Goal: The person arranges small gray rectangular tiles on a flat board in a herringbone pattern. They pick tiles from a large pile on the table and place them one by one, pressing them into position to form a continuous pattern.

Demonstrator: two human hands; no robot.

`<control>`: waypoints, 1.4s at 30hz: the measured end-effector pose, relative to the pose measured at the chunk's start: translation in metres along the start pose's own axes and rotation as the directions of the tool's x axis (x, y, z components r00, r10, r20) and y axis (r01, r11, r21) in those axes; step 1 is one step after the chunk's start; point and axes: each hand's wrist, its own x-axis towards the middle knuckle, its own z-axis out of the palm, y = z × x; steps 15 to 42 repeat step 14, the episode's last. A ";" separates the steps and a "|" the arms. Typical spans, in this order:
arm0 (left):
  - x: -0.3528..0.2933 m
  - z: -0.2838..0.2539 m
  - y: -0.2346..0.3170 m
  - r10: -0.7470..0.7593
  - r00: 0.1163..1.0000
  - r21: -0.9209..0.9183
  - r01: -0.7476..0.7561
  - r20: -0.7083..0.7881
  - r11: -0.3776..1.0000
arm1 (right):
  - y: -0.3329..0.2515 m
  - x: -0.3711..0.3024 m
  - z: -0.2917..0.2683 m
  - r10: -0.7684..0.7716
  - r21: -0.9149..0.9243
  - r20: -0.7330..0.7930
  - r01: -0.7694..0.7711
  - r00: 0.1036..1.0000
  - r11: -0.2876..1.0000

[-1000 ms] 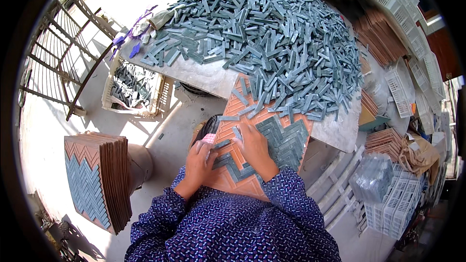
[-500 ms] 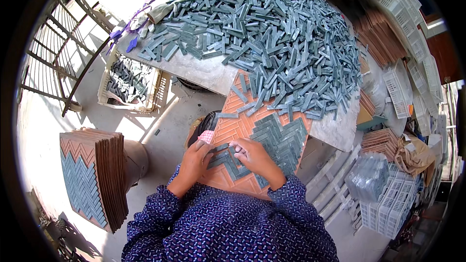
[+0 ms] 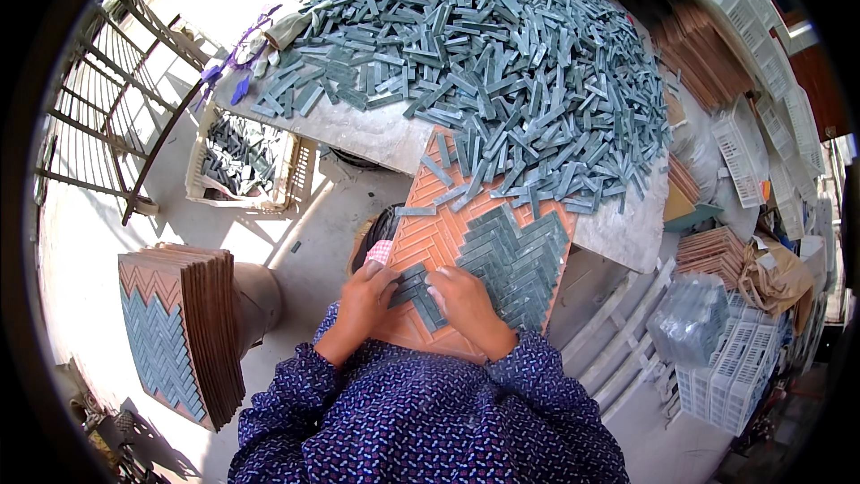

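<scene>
An orange tray (image 3: 428,242) with a moulded herringbone pattern leans from the stone-topped table towards my lap. Dark green stone strips (image 3: 515,260) fill much of its right side. Between my hands lies a smaller patch of strips (image 3: 414,289). My left hand (image 3: 365,294) is closed at the left edge of that patch, its thumb and fingertips against the strips. On the patch's right side my right hand (image 3: 461,291) is curled, with fingertips pressed together low over the strips. Whatever either hand pinches is hidden by the fingers. Several loose strips (image 3: 436,170) lie on the tray's upper part.
A large heap of green strips (image 3: 502,54) covers the table (image 3: 376,130). At the left are a crate of strips (image 3: 193,170) and a stack of trays (image 3: 210,332), the front one partly filled. White crates (image 3: 730,376) and more stacked trays (image 3: 708,54) stand at the right.
My right hand has lowered onto the patch and its fingertips are closer to the strips. The orange gap between my hands is now covered by strips.
</scene>
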 end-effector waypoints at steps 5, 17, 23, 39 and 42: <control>0.008 -0.002 -0.002 0.023 0.997 0.007 -0.023 0.079 1.000 | 0.007 0.001 -0.011 -0.041 0.132 -0.026 0.045 0.999 0.990; 0.085 0.000 -0.005 0.166 0.986 0.133 -0.167 0.019 0.977 | 0.013 -0.034 -0.032 0.205 0.255 -0.149 -0.162 0.967 0.953; 0.085 0.000 -0.005 0.166 0.986 0.133 -0.167 0.019 0.977 | 0.013 -0.034 -0.032 0.205 0.255 -0.149 -0.162 0.967 0.953; 0.085 0.000 -0.005 0.166 0.986 0.133 -0.167 0.019 0.977 | 0.013 -0.034 -0.032 0.205 0.255 -0.149 -0.162 0.967 0.953; 0.085 0.000 -0.005 0.166 0.986 0.133 -0.167 0.019 0.977 | 0.013 -0.034 -0.032 0.205 0.255 -0.149 -0.162 0.967 0.953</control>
